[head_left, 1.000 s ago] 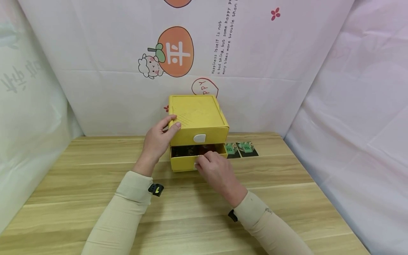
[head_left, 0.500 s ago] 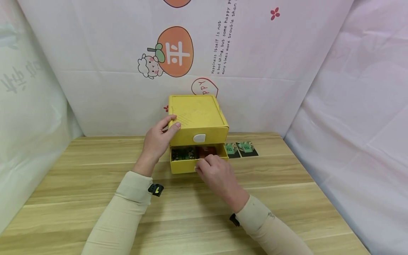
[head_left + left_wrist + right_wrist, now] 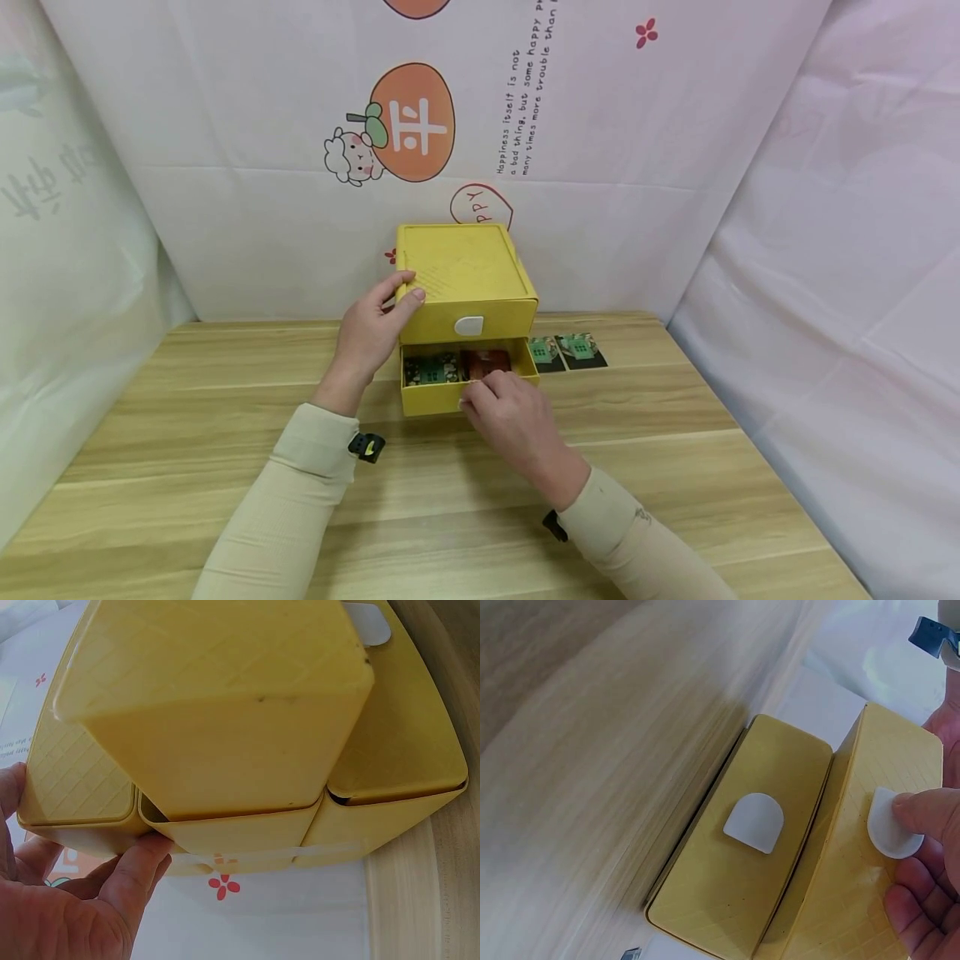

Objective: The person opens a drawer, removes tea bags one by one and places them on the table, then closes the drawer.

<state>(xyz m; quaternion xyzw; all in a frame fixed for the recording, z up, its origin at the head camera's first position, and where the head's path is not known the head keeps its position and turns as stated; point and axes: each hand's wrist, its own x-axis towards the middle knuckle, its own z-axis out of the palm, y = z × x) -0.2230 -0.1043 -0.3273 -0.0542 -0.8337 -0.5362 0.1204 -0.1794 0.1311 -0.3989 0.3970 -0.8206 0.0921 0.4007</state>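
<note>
A yellow drawer box [image 3: 465,262] stands on the table against the back cloth. My left hand [image 3: 366,337] grips its upper left front corner, thumb at the front edge and other fingers along the side. Below the closed top drawer, the middle drawer [image 3: 431,402] is pulled partway out. My right hand [image 3: 513,421] pinches that drawer's white pull tab [image 3: 885,829] between thumb and fingers. Inside lie a dark green patterned card [image 3: 431,369] and a red one [image 3: 486,362]. The bottom drawer [image 3: 712,900], with its own white tab, is closed in the right wrist view.
Two dark-edged cards with green pictures [image 3: 581,350] lie on the table right of the box. Wood-grain tabletop [image 3: 435,517] extends in front. A printed white cloth [image 3: 600,233] hangs behind, with more pale cloth on both sides.
My right hand has drawn the middle drawer farther out toward me, so the green and red cards inside show more. The left hand has stayed on the box corner.
</note>
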